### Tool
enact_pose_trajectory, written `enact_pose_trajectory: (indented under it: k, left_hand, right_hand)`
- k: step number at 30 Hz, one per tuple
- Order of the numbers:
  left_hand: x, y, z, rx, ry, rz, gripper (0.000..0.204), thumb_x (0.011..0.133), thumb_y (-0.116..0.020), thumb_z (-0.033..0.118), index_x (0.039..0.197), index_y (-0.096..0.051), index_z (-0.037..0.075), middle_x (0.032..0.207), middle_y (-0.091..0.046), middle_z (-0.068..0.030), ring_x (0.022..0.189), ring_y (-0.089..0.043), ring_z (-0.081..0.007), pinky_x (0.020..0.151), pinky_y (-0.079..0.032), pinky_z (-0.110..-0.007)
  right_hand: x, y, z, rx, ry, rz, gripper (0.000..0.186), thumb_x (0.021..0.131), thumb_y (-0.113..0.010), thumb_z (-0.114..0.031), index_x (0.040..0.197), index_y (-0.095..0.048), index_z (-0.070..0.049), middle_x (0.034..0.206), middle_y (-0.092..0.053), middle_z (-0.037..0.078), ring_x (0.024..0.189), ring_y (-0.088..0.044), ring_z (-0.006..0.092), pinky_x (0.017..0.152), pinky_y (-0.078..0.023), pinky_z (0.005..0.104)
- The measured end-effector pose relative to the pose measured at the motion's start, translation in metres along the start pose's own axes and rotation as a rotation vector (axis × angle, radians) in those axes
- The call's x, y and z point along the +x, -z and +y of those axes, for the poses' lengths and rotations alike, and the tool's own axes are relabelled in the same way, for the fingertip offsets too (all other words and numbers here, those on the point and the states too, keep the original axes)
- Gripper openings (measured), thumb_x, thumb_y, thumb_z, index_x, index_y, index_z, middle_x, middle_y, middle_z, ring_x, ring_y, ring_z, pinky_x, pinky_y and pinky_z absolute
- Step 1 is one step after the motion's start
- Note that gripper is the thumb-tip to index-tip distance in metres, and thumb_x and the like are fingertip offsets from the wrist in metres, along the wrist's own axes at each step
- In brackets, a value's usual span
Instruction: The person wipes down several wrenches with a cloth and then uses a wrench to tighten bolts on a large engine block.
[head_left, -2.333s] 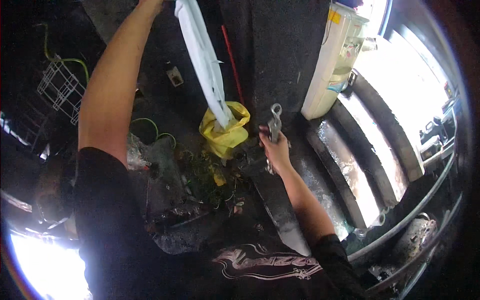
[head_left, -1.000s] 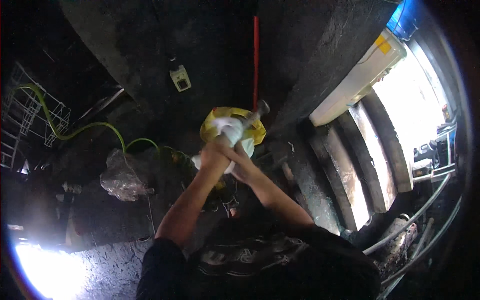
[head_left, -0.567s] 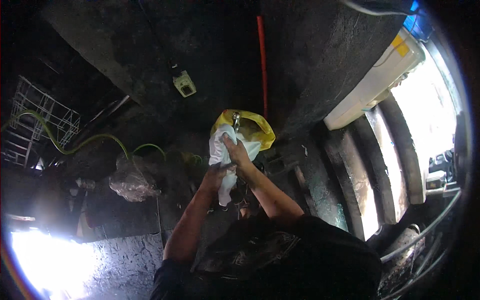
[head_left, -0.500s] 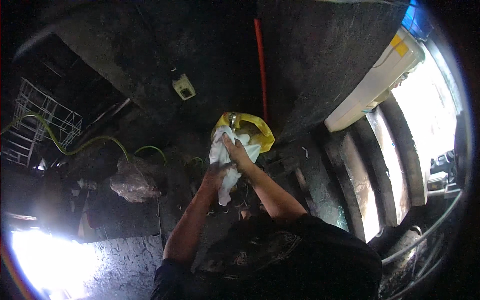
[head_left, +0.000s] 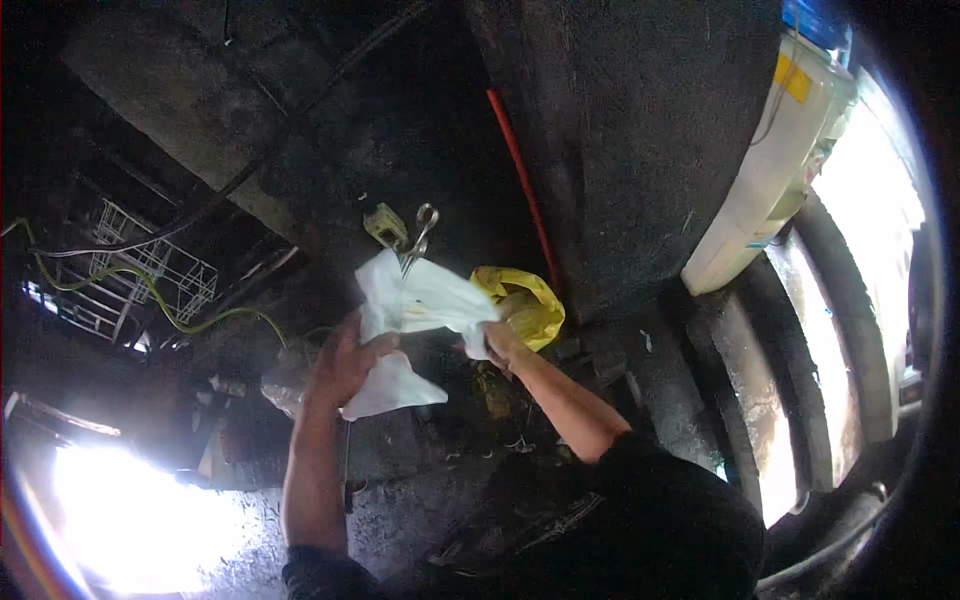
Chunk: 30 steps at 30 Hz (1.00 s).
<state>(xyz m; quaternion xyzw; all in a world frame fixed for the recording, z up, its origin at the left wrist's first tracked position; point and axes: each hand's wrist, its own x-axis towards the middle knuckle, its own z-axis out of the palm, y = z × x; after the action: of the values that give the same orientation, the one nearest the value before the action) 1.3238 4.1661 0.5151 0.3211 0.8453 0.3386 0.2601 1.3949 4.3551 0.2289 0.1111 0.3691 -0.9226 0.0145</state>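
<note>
Cloth (head_left: pixel 440 300) now wide between once-close hands (head_left: pixel 343 366) (head_left: pixel 504 346)

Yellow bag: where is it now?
In the head view, the bag is just right of centre, beside the right hand, near the lower end of the red pole.

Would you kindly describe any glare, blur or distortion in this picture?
In the head view, glare washes out the lower left and the area beyond the steps at right; the white cloth looks slightly blurred, the steps bow with the fisheye curve, and deep shadow fills the upper left.
</note>
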Motion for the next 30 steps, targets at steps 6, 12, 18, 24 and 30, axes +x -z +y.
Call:
enact_pose_trajectory:
  k: [6, 12, 18, 24, 30]
  left_hand:
    - [0.029, -0.176, -0.072, 0.637, 0.106, 0.194, 0.064, 0.09, -0.068, 0.028, 0.145, -0.041, 0.005, 0.113, -0.068, -0.0269, 0.105, -0.066, -0.0456, 0.086, -0.053, -0.053]
    - [0.021, -0.176, -0.165, -0.097, 0.14, 0.096, 0.047, 0.088, -0.074, 0.023, 0.126, -0.057, 0.002, 0.113, -0.067, -0.0189, 0.1, -0.068, -0.0332, 0.081, -0.055, -0.043]
    - [0.009, -0.176, -0.208, -0.753, 0.325, -0.006, 0.034, 0.092, -0.071, 0.019, 0.12, -0.06, 0.004, 0.102, -0.069, -0.0099, 0.09, -0.069, -0.0256, 0.078, -0.055, -0.038]
    - [-0.006, -0.15, -0.092, 0.476, 0.187, 0.263, 0.042, 0.088, -0.068, 0.019, 0.12, -0.049, -0.001, 0.105, -0.066, -0.0306, 0.099, -0.067, -0.0467, 0.082, -0.053, -0.056]
    - [-0.024, -0.146, -0.127, 0.016, 0.231, 0.015, 0.031, 0.086, -0.065, 0.012, 0.113, -0.057, -0.002, 0.114, -0.069, -0.0264, 0.104, -0.067, -0.043, 0.086, -0.053, -0.052]
  right_hand:
    - [0.038, 0.012, 0.016, -0.741, 0.715, 0.232, 0.03, 0.1, -0.056, -0.021, 0.125, -0.055, -0.004, 0.109, -0.063, 0.006, 0.094, -0.062, 0.0184, 0.082, -0.054, 0.0338]
    - [0.02, -0.022, 0.028, 0.568, 0.167, 0.028, 0.033, 0.098, -0.06, -0.031, 0.119, -0.06, -0.006, 0.102, -0.067, 0.009, 0.084, -0.067, 0.0224, 0.075, -0.058, 0.0384]
    - [0.034, -0.063, 0.002, 0.38, 0.256, 0.28, 0.027, 0.095, -0.056, -0.024, 0.111, -0.062, -0.003, 0.091, -0.069, 0.012, 0.073, -0.069, 0.0249, 0.061, -0.058, 0.0411]
    - [0.061, -0.009, 0.013, -0.754, 0.613, 0.555, 0.026, 0.092, -0.051, -0.013, 0.111, -0.061, 0.002, 0.085, -0.066, 0.011, 0.077, -0.066, 0.0237, 0.069, -0.057, 0.041]
    - [0.047, -0.037, 0.028, 0.475, 0.312, 0.05, 0.025, 0.092, -0.062, -0.025, 0.112, -0.062, -0.01, 0.09, -0.066, 0.005, 0.071, -0.066, 0.0208, 0.064, -0.055, 0.0345]
